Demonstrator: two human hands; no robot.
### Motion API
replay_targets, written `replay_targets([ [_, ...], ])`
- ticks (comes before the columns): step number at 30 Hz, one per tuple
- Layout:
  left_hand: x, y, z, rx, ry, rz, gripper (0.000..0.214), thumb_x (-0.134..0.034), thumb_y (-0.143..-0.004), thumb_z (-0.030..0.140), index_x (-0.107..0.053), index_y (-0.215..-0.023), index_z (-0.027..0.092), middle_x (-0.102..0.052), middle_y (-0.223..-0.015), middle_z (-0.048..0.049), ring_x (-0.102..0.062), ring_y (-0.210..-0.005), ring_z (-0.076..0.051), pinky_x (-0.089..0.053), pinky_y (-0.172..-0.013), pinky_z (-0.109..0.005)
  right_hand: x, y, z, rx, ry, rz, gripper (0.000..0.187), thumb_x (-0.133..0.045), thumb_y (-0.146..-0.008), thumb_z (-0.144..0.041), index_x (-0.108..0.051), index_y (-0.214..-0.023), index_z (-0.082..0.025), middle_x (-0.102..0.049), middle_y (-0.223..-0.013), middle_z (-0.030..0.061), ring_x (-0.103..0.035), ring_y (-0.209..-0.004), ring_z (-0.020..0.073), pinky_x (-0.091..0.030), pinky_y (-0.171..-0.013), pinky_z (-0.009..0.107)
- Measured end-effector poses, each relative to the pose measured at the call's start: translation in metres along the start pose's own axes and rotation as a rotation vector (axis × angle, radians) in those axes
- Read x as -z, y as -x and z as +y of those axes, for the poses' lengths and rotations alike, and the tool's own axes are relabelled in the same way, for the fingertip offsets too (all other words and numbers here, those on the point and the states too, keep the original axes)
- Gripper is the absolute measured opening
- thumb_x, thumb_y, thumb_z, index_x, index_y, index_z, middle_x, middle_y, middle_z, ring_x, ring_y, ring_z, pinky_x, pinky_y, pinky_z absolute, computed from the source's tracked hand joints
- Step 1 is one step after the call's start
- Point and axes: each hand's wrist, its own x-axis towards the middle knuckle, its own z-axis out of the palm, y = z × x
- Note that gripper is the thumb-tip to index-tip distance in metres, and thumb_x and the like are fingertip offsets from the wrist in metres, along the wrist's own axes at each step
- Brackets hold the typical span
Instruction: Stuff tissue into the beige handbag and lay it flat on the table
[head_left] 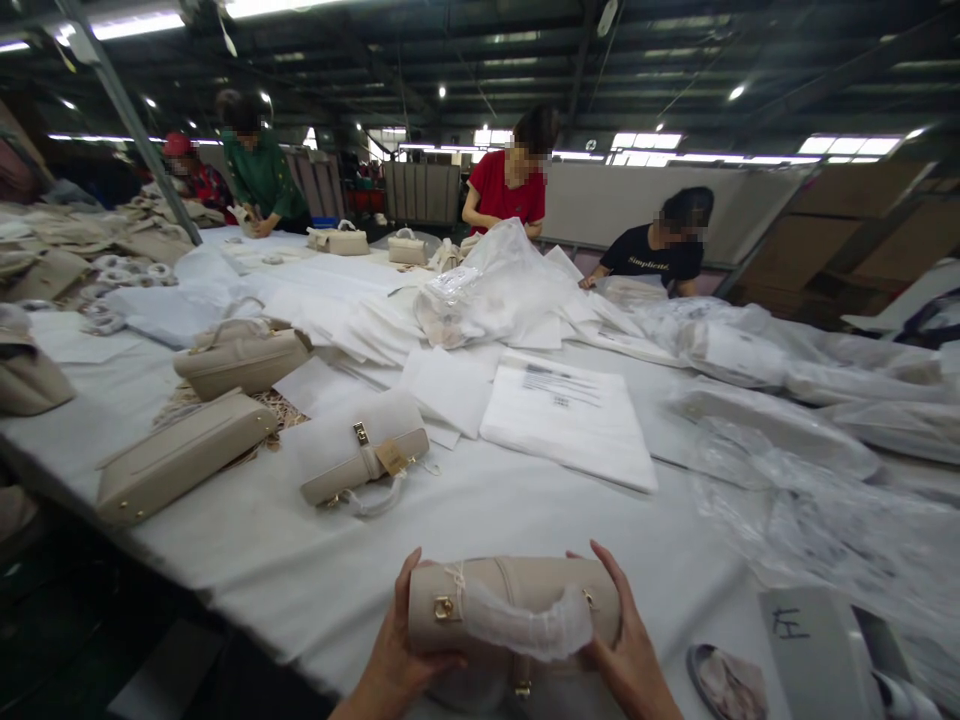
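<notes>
Beige leather made up the handbag that sat between the person's two hands at the near edge of the table, close in front of the body. Its long axis ran left to right, parallel with that near edge, so each short end faced one hand. The top of the bag pointed up toward the camera, and its handle, wrapped in thin translucent paper or plastic, lay along the same axis across the top, with a gold ring fitting at the left end.

The left hand was curled around the left end of the handbag, thumb across the front face and fingers reaching up the far side, moderately spread and in firm contact. The right hand mirrored it at the right end, fingers extended up past the far corner and the palm against the end. Both hands were equally near; neither was closed into a fist, and each was holding the bag rather than anything else.

Farther toward the left side of the table lay a smaller handbag with a tag, and beyond it two larger beige bags. A flat white packet with a printed label lay near the middle, and crumpled clear plastic covered the right side. Other people worked along the far edge.
</notes>
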Motion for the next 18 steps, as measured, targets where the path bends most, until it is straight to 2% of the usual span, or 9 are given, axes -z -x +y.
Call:
replay_targets([
  [1,-0.001,-0.001,-0.003,0.031,0.036,-0.028,0.127,-0.087,-0.05,0.053,-0.004,-0.143,0.03,-0.054,-0.132,-0.0086,-0.058,-0.118,-0.031,-0.046,-0.106,-0.047,-0.004,0.001,0.007,0.001,-0.023,0.018,0.076,-0.062,-0.077,-0.065,-0.044,-0.136,-0.021,-0.067,-0.121,0.0135,-0.067,-0.105,0.0272,-0.056,-0.091,0.04],
  [3,-0.001,-0.006,0.0,0.061,0.044,-0.06,0.121,-0.084,-0.055,0.053,-0.006,-0.144,0.027,-0.058,-0.13,-0.0075,-0.058,-0.118,-0.029,-0.044,-0.107,-0.044,-0.011,-0.002,0.02,0.036,-0.013,0.059,0.072,-0.058,-0.07,-0.078,-0.063,-0.109,-0.017,-0.073,-0.101,0.0138,-0.069,-0.094,0.0304,-0.058,-0.086,0.042],
  [5,0.001,-0.017,0.012,0.07,-0.012,-0.041,0.108,-0.078,-0.062,0.054,-0.014,-0.144,0.023,-0.059,-0.132,-0.0084,-0.053,-0.124,-0.028,-0.04,-0.111,-0.042,-0.019,-0.011,0.025,0.045,0.021,0.107,0.075,-0.05,-0.066,-0.087,-0.066,-0.089,-0.017,-0.074,-0.087,0.0138,-0.07,-0.088,0.0324,-0.058,-0.083,0.045],
  [8,0.007,-0.04,0.037,0.094,-0.091,0.007,0.085,-0.068,-0.07,0.06,-0.035,-0.135,0.016,-0.06,-0.133,-0.0117,-0.051,-0.127,-0.029,-0.039,-0.111,-0.042,-0.026,-0.026,0.013,-0.013,0.049,0.165,0.078,-0.042,-0.074,-0.085,-0.066,-0.099,-0.015,-0.074,-0.095,0.0156,-0.069,-0.092,0.0316,-0.059,-0.08,0.044],
  [11,0.015,-0.06,0.06,0.148,-0.134,-0.006,0.065,-0.059,-0.077,0.061,-0.052,-0.121,0.014,-0.064,-0.127,-0.0137,-0.057,-0.12,-0.031,-0.042,-0.107,-0.044,-0.02,-0.025,-0.005,-0.097,0.104,0.176,0.064,-0.044,-0.084,-0.073,-0.068,-0.102,-0.017,-0.075,-0.098,0.0138,-0.071,-0.09,0.0305,-0.06,-0.073,0.042],
  [15,0.019,-0.072,0.074,0.212,-0.197,-0.149,0.063,-0.062,-0.074,0.064,-0.06,-0.118,0.018,-0.068,-0.124,-0.0096,-0.06,-0.117,-0.03,-0.043,-0.104,-0.042,-0.005,0.006,-0.002,-0.107,0.305,0.111,0.05,-0.045,-0.09,-0.062,-0.067,-0.113,-0.023,-0.075,-0.102,0.0073,-0.071,-0.093,0.0283,-0.062,-0.071,0.038],
  [18,0.013,-0.075,0.067,0.295,-0.27,-0.223,0.071,-0.059,-0.073,0.069,-0.06,-0.119,0.015,-0.068,-0.123,-0.0132,-0.06,-0.115,-0.032,-0.043,-0.102,-0.042,0.0,0.025,0.016,-0.055,0.467,0.156,0.047,-0.046,-0.092,-0.057,-0.069,-0.107,-0.019,-0.076,-0.089,0.0082,-0.073,-0.078,0.0284,-0.062,-0.057,0.037],
])
